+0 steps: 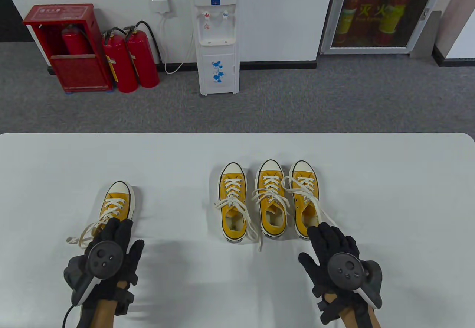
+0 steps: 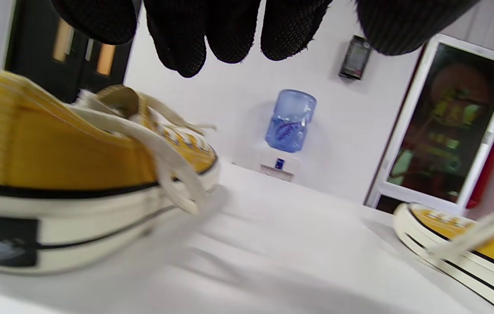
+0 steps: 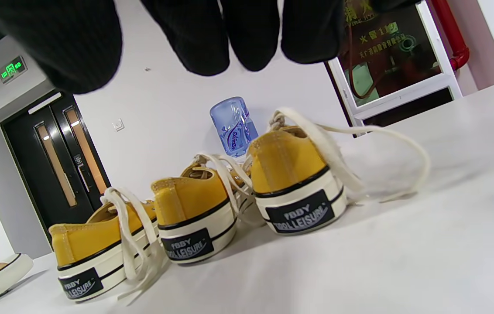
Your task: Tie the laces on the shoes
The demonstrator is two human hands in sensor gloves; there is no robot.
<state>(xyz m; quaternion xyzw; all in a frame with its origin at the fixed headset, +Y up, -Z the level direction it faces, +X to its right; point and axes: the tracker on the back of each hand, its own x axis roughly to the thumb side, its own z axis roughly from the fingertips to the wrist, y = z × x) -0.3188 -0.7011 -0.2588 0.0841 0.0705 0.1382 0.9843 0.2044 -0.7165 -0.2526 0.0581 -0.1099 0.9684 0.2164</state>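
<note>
Shoes: four yellow canvas sneakers, cream rubber toe caps and soles, flat cream laces, all untied.
Row of three (image 1: 269, 198): side by side, right of the lone shoe (image 1: 117, 205), well apart from it.
Left hand (image 1: 107, 257): fingers straight, over the lone shoe's heel.
Right hand (image 1: 334, 255): fingers straight, at the rightmost shoe's heel.
Table (image 1: 371, 164): smooth, white.
Beyond: one water dispenser (image 1: 217, 34), three red extinguishers (image 1: 130, 60).

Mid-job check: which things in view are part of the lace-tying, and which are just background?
Job things:
- yellow canvas shoe set apart on the left, laces loose
- three yellow canvas shoes in a row, laces untied
- left hand and right hand

Background:
- white table
- white water dispenser
- red fire extinguishers
- red extinguisher cabinet
</note>
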